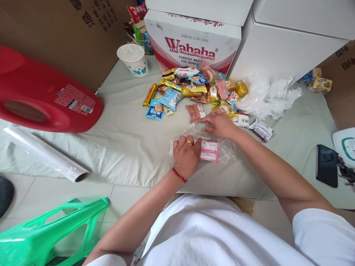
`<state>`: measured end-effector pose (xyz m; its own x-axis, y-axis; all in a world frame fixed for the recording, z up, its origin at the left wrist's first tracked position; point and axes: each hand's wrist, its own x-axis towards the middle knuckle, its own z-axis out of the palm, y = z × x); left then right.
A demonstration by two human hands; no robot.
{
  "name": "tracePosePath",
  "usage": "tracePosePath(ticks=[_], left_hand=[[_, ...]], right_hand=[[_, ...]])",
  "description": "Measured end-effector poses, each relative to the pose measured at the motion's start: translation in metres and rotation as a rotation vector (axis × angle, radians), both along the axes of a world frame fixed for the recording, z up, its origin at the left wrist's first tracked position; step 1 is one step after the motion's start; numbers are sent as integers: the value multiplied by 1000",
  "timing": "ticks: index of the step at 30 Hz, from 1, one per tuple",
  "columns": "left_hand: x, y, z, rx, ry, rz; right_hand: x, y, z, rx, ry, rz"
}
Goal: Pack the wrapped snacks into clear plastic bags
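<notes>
A clear plastic bag [226,149] lies on the pale cloth [124,136] in front of me, with a pink snack packet [210,150] inside it. My left hand [185,155], with a ring and a red wrist cord, presses down on the bag's near left part beside the pink packet. My right hand [220,123] rests on the bag's far edge, fingers spread, just short of a brown snack packet [195,112]. A pile of wrapped snacks [194,90] lies beyond both hands.
A Wahaha water carton [191,40] and white boxes [277,48] stand behind the pile. Crumpled clear bags [267,96] lie right of it. A paper cup [133,59], a red plastic container [41,96], a film roll [47,155], a green stool [52,229] and a black phone [326,165] surround me.
</notes>
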<state>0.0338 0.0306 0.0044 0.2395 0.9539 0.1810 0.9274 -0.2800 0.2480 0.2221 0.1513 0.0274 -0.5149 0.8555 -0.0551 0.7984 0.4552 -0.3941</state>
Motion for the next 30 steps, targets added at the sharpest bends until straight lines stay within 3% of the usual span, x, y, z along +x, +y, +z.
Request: tracePosePath(ticks=[5, 8, 12, 15, 18, 22, 24, 27, 30], left_hand=[[1, 3, 5, -33, 41, -42], [1, 2, 5, -70, 18, -61], [1, 0, 2, -101, -31, -50], [1, -2, -1, -114, -49, -23], [-6, -3, -6, -116, -151, -26], [-28, -3, -18, -108, -475, -55], [-42, 4, -24, -79, -590, 32], [-59, 25, -28, -23, -580, 139], [-65, 53, -24, -133, -526, -44]], right_hand=[[0, 11, 14, -101, 136, 18], [3, 3, 27, -165, 214, -4], [-2, -35, 33, -229, 344, -4], [-9, -75, 21, -216, 386, 70], [-13, -107, 3, -164, 317, 87], [-14, -127, -9, -109, 119, 47], [-14, -129, -8, -117, 24, 63], [-15, -128, -4, -113, -52, 101], [-17, -128, -2, -117, -71, 109]])
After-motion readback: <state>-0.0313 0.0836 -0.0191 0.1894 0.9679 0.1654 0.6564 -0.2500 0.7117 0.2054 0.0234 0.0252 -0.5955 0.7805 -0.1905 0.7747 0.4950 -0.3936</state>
